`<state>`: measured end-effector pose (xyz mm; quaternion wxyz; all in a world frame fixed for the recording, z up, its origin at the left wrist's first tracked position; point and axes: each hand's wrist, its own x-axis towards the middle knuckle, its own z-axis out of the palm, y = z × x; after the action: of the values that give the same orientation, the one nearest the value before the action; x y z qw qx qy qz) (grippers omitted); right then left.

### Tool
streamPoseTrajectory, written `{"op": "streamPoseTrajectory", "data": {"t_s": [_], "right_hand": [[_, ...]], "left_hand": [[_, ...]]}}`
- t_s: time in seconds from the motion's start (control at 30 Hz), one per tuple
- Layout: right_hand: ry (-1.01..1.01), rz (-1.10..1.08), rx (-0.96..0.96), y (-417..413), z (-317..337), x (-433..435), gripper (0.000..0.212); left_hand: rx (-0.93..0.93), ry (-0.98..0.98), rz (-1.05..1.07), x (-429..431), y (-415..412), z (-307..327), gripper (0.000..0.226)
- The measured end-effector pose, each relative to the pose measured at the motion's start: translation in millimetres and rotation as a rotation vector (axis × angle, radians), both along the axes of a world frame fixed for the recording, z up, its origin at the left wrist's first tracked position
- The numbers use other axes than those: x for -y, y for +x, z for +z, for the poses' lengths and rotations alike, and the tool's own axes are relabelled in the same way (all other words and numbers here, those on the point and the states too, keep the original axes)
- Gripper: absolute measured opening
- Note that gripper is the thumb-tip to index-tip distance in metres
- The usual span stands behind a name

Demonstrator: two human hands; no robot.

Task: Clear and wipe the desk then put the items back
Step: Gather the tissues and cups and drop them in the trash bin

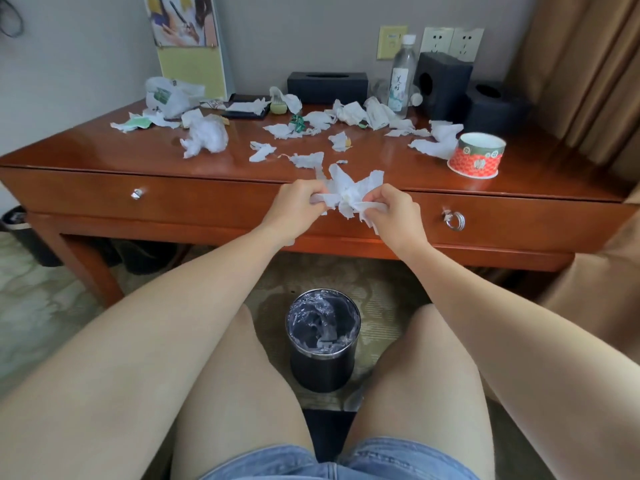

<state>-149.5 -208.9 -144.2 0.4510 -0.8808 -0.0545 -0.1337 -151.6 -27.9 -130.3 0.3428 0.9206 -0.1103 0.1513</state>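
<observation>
Head view, seated person facing a wooden counter with two drawers in its front. A tan curtain hangs at the right. On the floor between the person's knees stands a dark cylindrical waste bin, upright and lined with a clear plastic bag.

Along the back of the counter, against the wall, sit a long black tissue box, a black cube box and a lower black box with a round hole in its top. A white plastic bag lies at the back left. A clear water bottle stands upright just left of the cube box. A red patterned paper bowl sits near the front right, tilted toward the camera.

The left hand and right hand are close together, each gripping one side of a wad of white tissue held in the air before the counter's front edge. A crumpled tissue ball rests left of centre. Torn tissue scraps lie scattered over the middle and back of the counter.
</observation>
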Motion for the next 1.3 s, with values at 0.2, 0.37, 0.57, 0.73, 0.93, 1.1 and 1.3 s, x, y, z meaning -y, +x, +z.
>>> {"op": "streamPoseTrajectory", "data": {"t_s": [0.2, 0.37, 0.57, 0.73, 0.93, 1.1, 1.3], "right_hand": [[0.027, 0.076, -0.073, -13.0, -33.1, -12.6, 0.014], [0.027, 0.11, -0.161, -7.3, -67.2, -18.8, 0.015], [0.02, 0.095, -0.315, 9.9, -117.1, -23.7, 0.015], [0.05, 0.073, -0.444, 29.5, -158.7, -24.7, 0.017], [0.021, 0.08, -0.557, 62.3, -203.7, -27.4, 0.019], [-0.042, 0.091, -0.742, 90.6, -239.1, -33.5, 0.03], [0.016, 0.012, -0.926, 111.4, -268.3, -39.7, 0.034]], "left_hand": [[-0.091, -0.049, -0.042, -2.6, -10.6, -41.1, 0.023], [-0.149, -0.058, -0.041, -7.1, -1.9, -82.0, 0.02], [-0.285, -0.058, -0.016, -11.7, 12.5, -130.1, 0.025], [-0.385, -0.081, -0.023, -14.5, 35.2, -170.2, 0.026], [-0.532, -0.093, -0.009, -16.8, 68.7, -220.3, 0.022], [-0.692, -0.003, 0.061, -14.3, 89.7, -262.2, 0.02], [-0.832, 0.034, 0.081, -14.8, 104.6, -289.7, 0.033]]}}
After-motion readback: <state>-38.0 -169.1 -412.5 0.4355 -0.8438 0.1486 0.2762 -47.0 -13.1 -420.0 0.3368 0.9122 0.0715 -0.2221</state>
